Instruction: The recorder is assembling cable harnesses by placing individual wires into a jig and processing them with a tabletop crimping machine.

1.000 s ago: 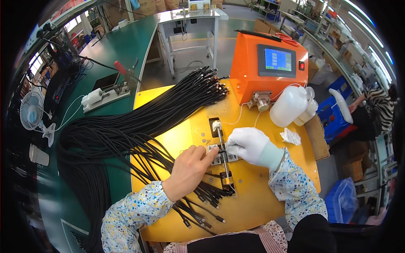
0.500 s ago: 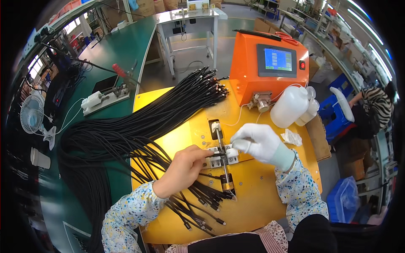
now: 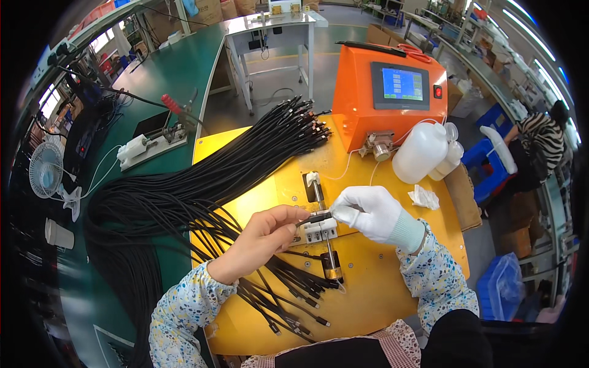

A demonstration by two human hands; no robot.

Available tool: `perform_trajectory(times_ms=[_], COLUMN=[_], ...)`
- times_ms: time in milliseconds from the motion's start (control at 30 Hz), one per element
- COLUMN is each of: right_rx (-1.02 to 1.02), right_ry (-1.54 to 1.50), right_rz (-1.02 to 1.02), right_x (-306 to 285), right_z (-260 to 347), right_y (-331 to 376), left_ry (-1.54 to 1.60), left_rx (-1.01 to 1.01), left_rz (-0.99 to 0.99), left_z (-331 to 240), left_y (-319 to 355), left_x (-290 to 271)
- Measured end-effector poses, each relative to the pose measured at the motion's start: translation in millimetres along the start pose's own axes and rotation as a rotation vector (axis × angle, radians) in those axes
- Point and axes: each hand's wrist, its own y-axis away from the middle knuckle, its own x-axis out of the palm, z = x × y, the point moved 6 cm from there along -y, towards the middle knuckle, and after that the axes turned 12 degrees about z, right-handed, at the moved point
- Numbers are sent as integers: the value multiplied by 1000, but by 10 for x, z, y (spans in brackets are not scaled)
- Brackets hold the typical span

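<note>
My bare left hand [image 3: 254, 242] is closed, thumb and fingers pinching a black cable [image 3: 318, 217] near its end. From the right, my white-gloved right hand [image 3: 371, 214] pinches the tip of that cable; its fingers hide the connector. The cable end is held over a small metal clamping fixture [image 3: 320, 230] with white blocks, fixed to the yellow worktop [image 3: 392, 288]. Slim metal cylinders run from the fixture toward and away from me. Left of it, a thick bundle of black cables [image 3: 202, 175] lies bent, with many connector ends at the back and more near my left wrist.
An orange machine [image 3: 350, 92] with a screen stands at the back right. Beside it are a white plastic bottle [image 3: 420, 153] and a crumpled tissue [image 3: 424, 197]. On the green table [image 3: 165, 67] are a red-handled toggle clamp [image 3: 172, 103] and a small fan [image 3: 46, 168]. A person works far right.
My right hand has come down and left onto the cable's tip. The cable end has risen off the fixture, and the fixture's white blocks now sit closer together.
</note>
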Motion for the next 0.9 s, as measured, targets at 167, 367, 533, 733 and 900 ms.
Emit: perform_trajectory(times_ms=[167, 367, 533, 733, 900], right_rx=[49, -20, -108, 395, 352], right_ry=[-19, -93, 23, 1021, 488], right_rz=[18, -53, -218, -681, -576], right_x=[54, 163, 49, -766, -701], right_z=[89, -21, -126, -597, -876], right_y=[2, 81, 274, 1024, 1030], left_ry=[3, -144, -169, -109, -92], left_rx=[10, 67, -3, -3, -10], left_rz=[-11, -26, -73, -49, -28], left_z=[-49, 20, 88, 25, 1], left_y=[20, -25, 14, -16, -4], left_x=[131, 178, 176, 171, 122])
